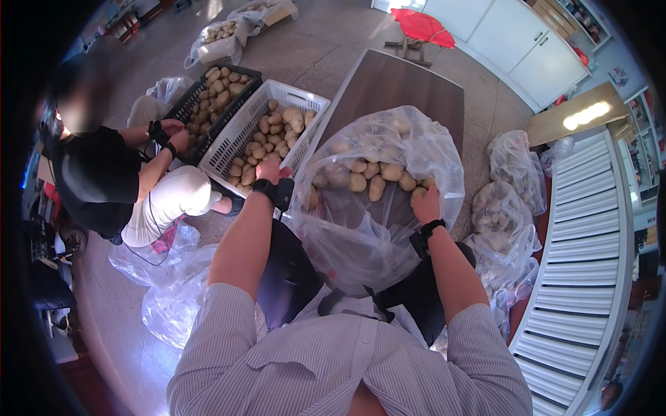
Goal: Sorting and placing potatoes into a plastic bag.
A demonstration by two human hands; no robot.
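A large clear plastic bag [359, 249] lies open on the dark wooden tabletop [400, 78] in front of me, with potatoes [375, 187] gathered along its far side. My right hand [427, 205] is inside the bag's right edge, its fingers around a potato [418, 192]. Over the near right side of a white plastic crate [229, 140] is my left hand [271, 170], seen from the back. Its fingertips are hidden, so whether it holds anything does not show. Potatoes [273, 130] fill much of the crate. Both my wrists wear black bands.
At left a seated person [99, 166] reaches into a black crate [244, 73] of potatoes. Crumpled plastic bags [177, 291] lie on the floor. Filled bags [491, 208] stand at right beside a white slatted bench [577, 249]. A red-topped stool [424, 28] is beyond the table.
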